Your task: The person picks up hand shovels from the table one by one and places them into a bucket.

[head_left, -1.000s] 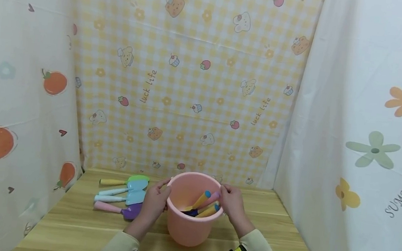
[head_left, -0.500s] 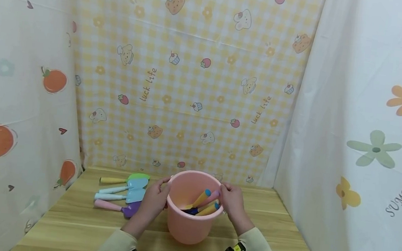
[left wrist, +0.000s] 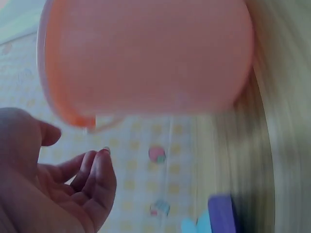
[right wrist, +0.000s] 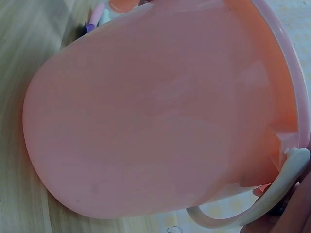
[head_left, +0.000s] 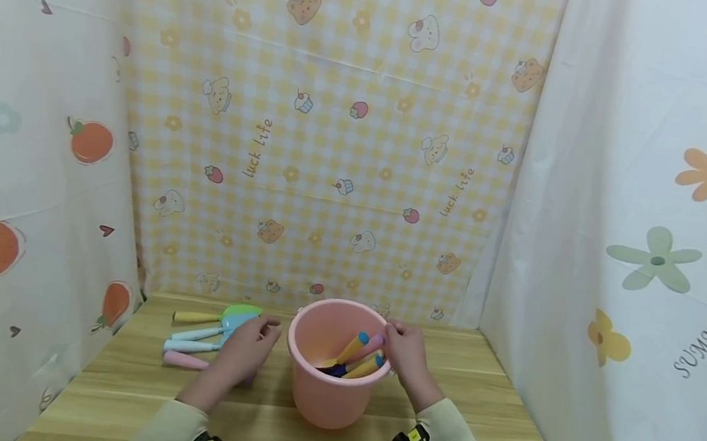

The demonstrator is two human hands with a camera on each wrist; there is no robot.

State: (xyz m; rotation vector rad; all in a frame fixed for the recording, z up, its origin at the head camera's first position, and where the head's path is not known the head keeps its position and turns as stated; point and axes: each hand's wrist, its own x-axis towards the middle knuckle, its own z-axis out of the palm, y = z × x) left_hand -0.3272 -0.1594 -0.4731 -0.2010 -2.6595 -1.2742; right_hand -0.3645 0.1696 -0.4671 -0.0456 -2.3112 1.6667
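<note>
A pink bucket [head_left: 331, 399] stands upright on the table, with several yellow, pink and dark blue tool handles [head_left: 352, 349] leaning inside it. My right hand [head_left: 407, 353] grips its right rim; in the right wrist view, fingers show behind the bucket's pale carrying handle [right wrist: 272, 196]. To the left, apart from the bucket, my left hand [head_left: 245, 348] has loosely bent fingers and holds nothing. It hovers over several toy shovels: a green one with a yellow handle [head_left: 198, 318], light blue ones [head_left: 191, 347] and one with a pink handle [head_left: 186, 361], whose purple blade is mostly hidden by the hand.
Wood-grain table [head_left: 471, 388] extends to both sides of the bucket. A yellow checked cloth [head_left: 321, 153] hangs behind, with white printed cloths at the left [head_left: 44, 183] and right [head_left: 579, 200].
My left hand has let go of the bucket's left rim and moved left over the shovels. My right hand keeps its hold; the bucket stays in about the same place.
</note>
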